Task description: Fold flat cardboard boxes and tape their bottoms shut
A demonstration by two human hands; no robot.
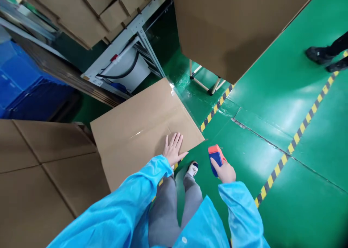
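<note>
A closed brown cardboard box (141, 128) stands in front of me, with shiny clear tape along its top seam and at its far corner. My left hand (172, 148) lies flat on the top near the right edge, fingers spread. Off to the right of the box, my right hand (226, 171) is wrapped round an orange and blue tape dispenser (216, 159). The dispenser is held in the air, apart from the cardboard. Its underside is hidden from view.
A large carton (231, 27) rests on a pipe-frame stand (208, 79) ahead. Brown cartons (40, 161) and blue crates (29, 74) are at left. A metal frame (122, 48) carries cardboard with dividers. Another person's shoes (318, 55) are at far right, by yellow-black floor tape (306, 121).
</note>
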